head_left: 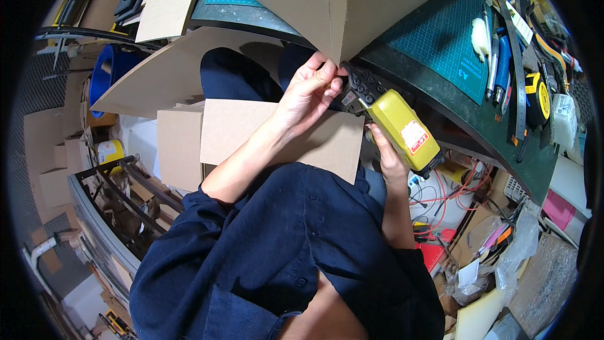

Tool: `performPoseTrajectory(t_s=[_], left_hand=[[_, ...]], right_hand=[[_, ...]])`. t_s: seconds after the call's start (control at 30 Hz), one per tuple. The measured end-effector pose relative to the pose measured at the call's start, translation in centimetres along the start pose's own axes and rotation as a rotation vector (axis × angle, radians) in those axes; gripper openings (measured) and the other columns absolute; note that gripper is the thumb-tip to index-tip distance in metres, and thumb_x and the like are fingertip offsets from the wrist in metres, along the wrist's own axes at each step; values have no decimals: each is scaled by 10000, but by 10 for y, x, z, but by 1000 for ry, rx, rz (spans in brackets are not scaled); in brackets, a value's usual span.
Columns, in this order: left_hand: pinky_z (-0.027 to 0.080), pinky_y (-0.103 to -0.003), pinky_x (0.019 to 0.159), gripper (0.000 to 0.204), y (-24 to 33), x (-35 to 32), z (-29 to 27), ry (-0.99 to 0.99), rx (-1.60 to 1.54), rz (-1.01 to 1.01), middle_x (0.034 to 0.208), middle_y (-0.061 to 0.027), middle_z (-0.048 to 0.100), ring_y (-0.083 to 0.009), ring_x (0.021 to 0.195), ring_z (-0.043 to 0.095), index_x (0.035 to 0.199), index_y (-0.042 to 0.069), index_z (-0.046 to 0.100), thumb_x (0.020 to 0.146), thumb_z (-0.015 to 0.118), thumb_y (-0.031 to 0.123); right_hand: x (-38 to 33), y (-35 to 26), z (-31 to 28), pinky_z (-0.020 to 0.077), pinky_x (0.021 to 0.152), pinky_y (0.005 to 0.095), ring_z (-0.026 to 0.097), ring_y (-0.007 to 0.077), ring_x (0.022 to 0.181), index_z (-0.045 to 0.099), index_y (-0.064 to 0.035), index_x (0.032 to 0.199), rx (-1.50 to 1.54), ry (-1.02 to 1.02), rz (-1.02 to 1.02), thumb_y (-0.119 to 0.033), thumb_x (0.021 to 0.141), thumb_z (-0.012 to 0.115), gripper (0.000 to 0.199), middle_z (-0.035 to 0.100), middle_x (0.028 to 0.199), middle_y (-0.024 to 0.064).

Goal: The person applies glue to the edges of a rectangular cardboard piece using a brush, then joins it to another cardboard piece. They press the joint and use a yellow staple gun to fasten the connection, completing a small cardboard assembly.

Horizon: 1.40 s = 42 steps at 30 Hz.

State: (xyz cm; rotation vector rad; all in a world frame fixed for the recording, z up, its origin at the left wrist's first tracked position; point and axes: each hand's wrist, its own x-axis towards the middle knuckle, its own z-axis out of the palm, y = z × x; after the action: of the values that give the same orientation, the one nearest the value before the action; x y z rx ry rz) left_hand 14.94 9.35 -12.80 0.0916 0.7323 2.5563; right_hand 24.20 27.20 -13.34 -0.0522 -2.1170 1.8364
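Observation:
My right hand (pixel 388 154) is wrapped round the underside of a yellow-green nail gun (pixel 404 127), which hides most of its fingers. The gun's black nose end points up and left, at the lower corner of a brown fibreboard box (pixel 336 16). My left hand (pixel 311 88) is closed in a pinch just beside that corner and the gun's black end. Whatever lies between its fingertips is too small to make out. Below my left forearm, a flat brown board (pixel 245 129) rests across my lap.
The box sits over a dark workbench (pixel 535 157) with a green cutting mat (pixel 434 38). Pens, a steel ruler (pixel 517 69) and a yellow tape measure (pixel 536 99) crowd its right side. Red hoses (pixel 450 195) lie below. A metal frame (pixel 104 214) and a blue spool (pixel 107 75) stand left.

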Motion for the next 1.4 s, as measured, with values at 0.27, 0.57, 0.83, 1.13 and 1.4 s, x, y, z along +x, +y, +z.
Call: performPoseTrajectory(t_s=[0.27,0.57,0.83,1.13,1.4], left_hand=[[486,-203,698,180,1,-1,0,-5,-21,-21,955,-54,674,-82,791,622,1092,66,601,959,645,179],[490,-209,707,160,1,0,0,13,-3,-13,944,-52,676,-83,786,628,1063,68,601,962,641,186],[496,-205,719,170,1,0,0,-22,-15,-15,942,-41,677,-79,786,636,1073,72,604,956,650,186],[520,-199,748,189,1,0,-2,-23,1,-13,949,-32,680,-77,816,658,1113,89,610,957,648,187],[540,-210,789,186,0,1,-4,-31,-3,-8,964,-38,683,-89,846,674,1113,86,609,960,641,187]], right_hand=[[6,-3,-2,508,720,294,642,194,786,674,19,956,-56,-13,-144,2,756,770,222,644,916,103],[6,-4,-3,512,743,285,651,184,817,657,27,994,-42,-24,-139,6,744,776,278,648,952,107],[6,-4,-5,515,768,287,655,178,834,646,32,1006,-23,-44,-100,2,736,781,304,652,959,104],[4,-2,-4,514,773,284,654,176,837,642,31,1017,-42,-25,-91,-17,736,794,323,652,961,105],[4,-2,-4,519,769,284,661,178,835,638,33,1017,-31,-22,-91,-11,731,794,329,654,963,107]])
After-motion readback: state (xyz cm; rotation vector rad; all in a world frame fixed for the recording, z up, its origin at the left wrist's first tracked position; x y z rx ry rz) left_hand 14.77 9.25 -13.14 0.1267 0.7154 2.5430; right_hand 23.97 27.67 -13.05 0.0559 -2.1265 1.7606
